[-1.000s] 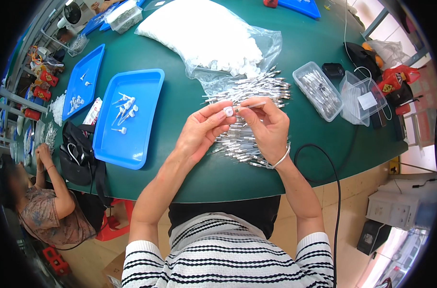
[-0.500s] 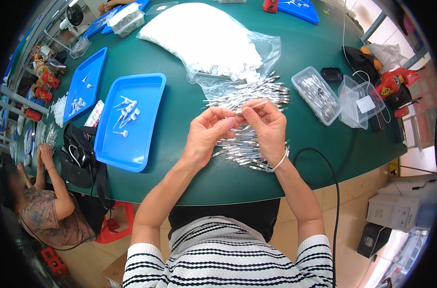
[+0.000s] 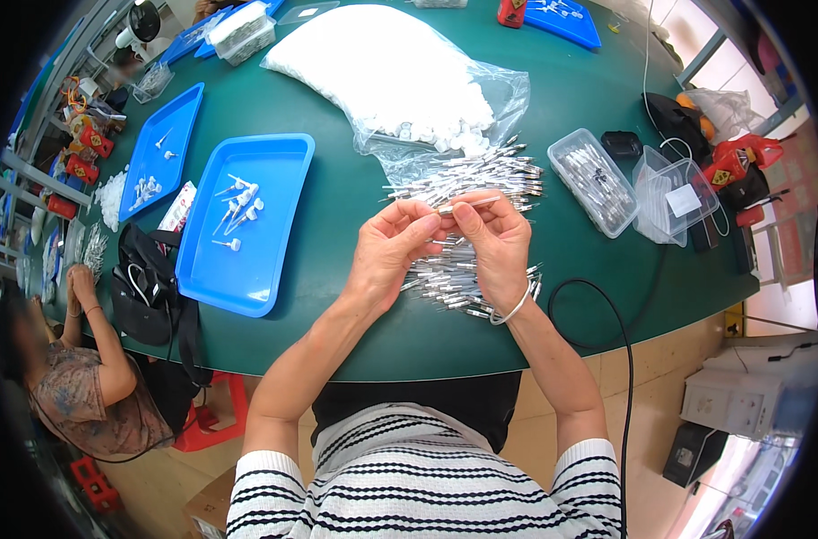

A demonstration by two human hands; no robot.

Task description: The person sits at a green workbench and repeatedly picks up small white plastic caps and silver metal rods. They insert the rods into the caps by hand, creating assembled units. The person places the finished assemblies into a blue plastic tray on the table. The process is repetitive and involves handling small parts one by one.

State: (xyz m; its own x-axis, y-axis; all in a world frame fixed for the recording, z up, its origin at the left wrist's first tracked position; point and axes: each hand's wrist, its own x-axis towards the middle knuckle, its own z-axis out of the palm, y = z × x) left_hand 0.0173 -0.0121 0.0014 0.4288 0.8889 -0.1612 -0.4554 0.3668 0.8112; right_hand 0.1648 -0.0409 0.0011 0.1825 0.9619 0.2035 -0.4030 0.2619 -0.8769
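Observation:
In front of me, my left hand [image 3: 391, 244] and my right hand [image 3: 493, 241] meet in a pinch on a slim rod [image 3: 477, 202], pale and metallic. The right thumb and fingers grip it, its far end poking out to the right. My left fingertips close at its other end, where they partly hide it. Beneath and beyond my hands lies a heap of similar thin metal-tipped rods [image 3: 490, 172]. Beyond the heap, a large clear bag [image 3: 517, 90] spills small white caps [image 3: 463, 130]. To my left, a blue tray [image 3: 270, 242] holds several capped rods [image 3: 238, 205].
A clear box of rods [image 3: 593, 180] and stacked clear lids [image 3: 683, 193] sit at right, near a black cable [image 3: 626, 359]. At left are another blue tray [image 3: 180, 135] and a black bag [image 3: 140, 287]. A co-worker [image 3: 104, 377] sits farther left.
Both hands stay together over the heap. The rod tips slightly, its right end now lower. The whole view shifts a little.

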